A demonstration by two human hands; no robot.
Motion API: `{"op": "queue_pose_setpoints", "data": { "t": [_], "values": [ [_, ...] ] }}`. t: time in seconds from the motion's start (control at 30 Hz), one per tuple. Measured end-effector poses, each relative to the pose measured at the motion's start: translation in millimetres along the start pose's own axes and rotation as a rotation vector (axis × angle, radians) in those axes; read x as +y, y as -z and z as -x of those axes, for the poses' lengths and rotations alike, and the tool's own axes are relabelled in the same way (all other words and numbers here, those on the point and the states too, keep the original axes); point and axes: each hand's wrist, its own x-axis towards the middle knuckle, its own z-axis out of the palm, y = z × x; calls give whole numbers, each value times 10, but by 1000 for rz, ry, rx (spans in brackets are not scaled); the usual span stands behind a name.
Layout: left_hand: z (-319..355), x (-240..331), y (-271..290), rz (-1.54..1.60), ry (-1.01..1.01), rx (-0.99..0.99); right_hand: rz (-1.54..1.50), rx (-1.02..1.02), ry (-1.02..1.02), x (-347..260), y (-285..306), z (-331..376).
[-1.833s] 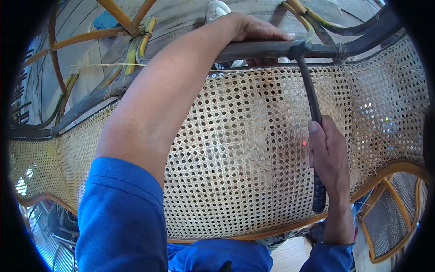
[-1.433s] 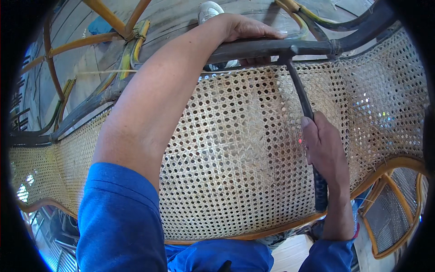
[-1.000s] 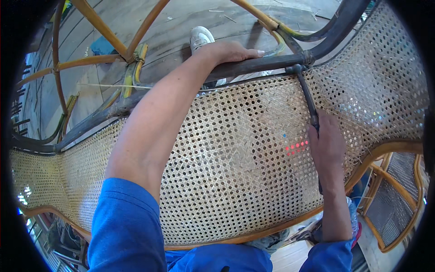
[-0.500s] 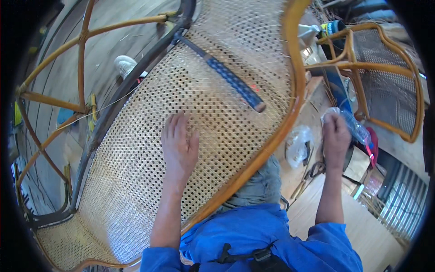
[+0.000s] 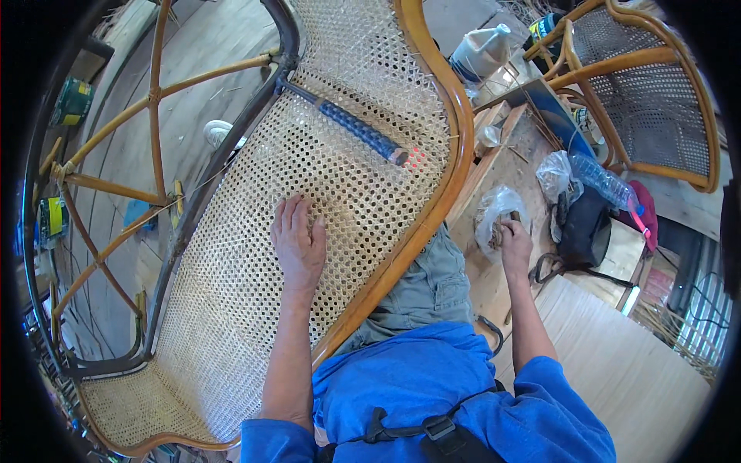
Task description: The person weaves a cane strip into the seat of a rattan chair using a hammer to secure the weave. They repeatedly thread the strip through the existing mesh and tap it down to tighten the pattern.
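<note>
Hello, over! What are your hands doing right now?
Left hand flat on cane panel. Right hand reaching into clear bag; grip hidden. Hammer lying loose on the cane, clear of both hands.

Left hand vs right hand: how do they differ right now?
The left hand lies flat, fingers spread, on the woven cane panel; the right hand is curled, reaching into a clear plastic bag on the wooden bench. Left is over the chair, right off it. Both are bare.
</note>
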Motion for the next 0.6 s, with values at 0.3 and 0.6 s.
{"op": "queue_pose_setpoints", "data": {
  "t": [0.3,0.6],
  "values": [
    [102,715,351,478,59,-85,-618,-237,-300,-796,602,156],
    [46,919,607,1087,402,-207,-681,-659,166,-2337,-89,486]
  ]
}}
